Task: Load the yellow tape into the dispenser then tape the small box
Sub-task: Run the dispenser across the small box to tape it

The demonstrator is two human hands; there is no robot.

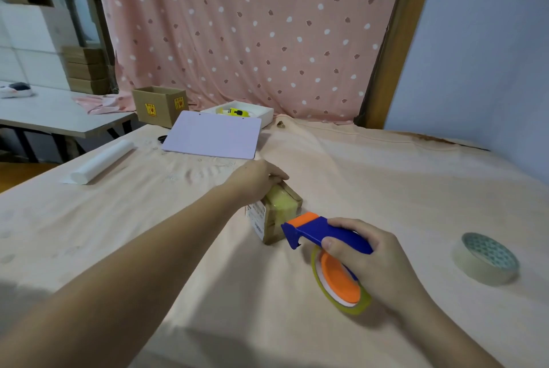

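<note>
small box (pixel 274 219) left of dispenser (pixel 323 234), spare roll (pixel 487 259) far right

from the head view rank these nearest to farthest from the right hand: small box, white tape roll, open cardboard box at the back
1. small box, just ahead-left of the right hand.
2. white tape roll, off to its right.
3. open cardboard box, far back left.

Left hand (pixel 255 180) at frame centre, arm extended, palm down, fingers curled in a grip; right hand (pixel 368 260) lower right, fist closed. Both forearms bare.
</note>
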